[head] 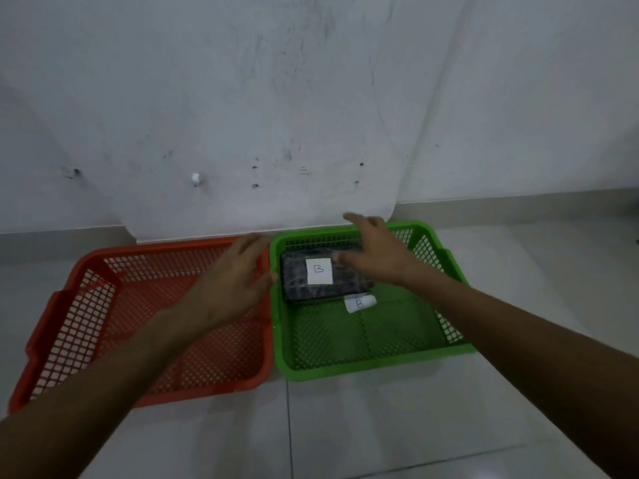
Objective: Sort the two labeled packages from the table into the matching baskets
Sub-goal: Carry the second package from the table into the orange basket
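Both bare forearms reached forward; the left hand (230, 283) was flat with fingers spread, the right hand (375, 250) likewise splayed, palm down, gripping nothing

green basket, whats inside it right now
In the green basket lies a dark package with a white B label, toward the far side, and a small B paper tag beside it. The right hand covers the package's far right corner.
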